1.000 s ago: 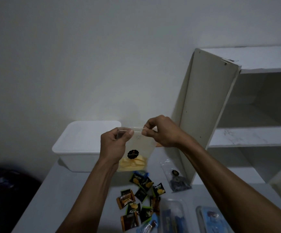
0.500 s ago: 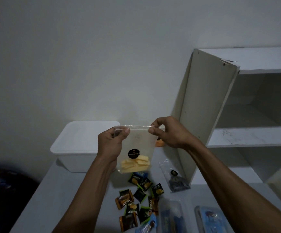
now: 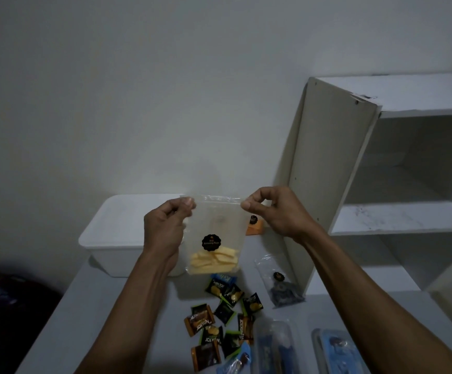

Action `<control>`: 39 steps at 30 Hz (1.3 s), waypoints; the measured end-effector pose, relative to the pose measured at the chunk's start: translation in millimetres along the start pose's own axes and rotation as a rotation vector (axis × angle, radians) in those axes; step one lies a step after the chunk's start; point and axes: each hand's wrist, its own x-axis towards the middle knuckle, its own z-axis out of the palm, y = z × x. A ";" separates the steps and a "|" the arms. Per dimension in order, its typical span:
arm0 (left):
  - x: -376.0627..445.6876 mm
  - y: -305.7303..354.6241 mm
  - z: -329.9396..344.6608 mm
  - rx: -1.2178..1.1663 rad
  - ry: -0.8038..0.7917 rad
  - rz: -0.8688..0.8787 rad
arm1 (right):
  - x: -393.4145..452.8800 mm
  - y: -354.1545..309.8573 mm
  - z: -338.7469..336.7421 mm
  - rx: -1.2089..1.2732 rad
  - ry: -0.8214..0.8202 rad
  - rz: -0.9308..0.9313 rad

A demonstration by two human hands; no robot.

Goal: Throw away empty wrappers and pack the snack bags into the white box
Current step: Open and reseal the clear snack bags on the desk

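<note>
I hold a clear snack bag [image 3: 216,236] with yellow chips and a black round sticker up above the table. My left hand [image 3: 165,228] pinches its top left corner and my right hand [image 3: 273,211] pinches its top right corner, so the top edge is stretched flat between them. Behind the bag stands the white box [image 3: 116,233] with its lid on. Several small dark snack packets [image 3: 224,314] lie scattered on the table below. A clear bag with dark contents [image 3: 281,284] lies by the shelf, and an orange bag [image 3: 254,226] shows behind my right hand.
A white shelf unit [image 3: 354,184] stands at the right, its side panel close to my right forearm. Clear plastic packs with blue contents [image 3: 276,346] lie at the table's near edge. A dark object [image 3: 6,306] sits low at the left, off the grey table [image 3: 98,319].
My right hand has slid to the right along the bag's top edge, away from my left hand. The bag's top is now stretched wider and held slightly higher.
</note>
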 end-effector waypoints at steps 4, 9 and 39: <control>0.1 -0.5 -1.1 -0.005 0.018 -0.010 | 2.2 2.7 -1.1 -0.030 0.020 -0.038; -3.0 -5.2 6.8 0.046 -0.011 0.041 | 3.4 -12.2 8.8 -0.019 -0.122 -0.046; -20.2 -1.1 25.0 0.238 0.107 -0.028 | -8.9 1.9 56.8 0.020 -0.109 0.186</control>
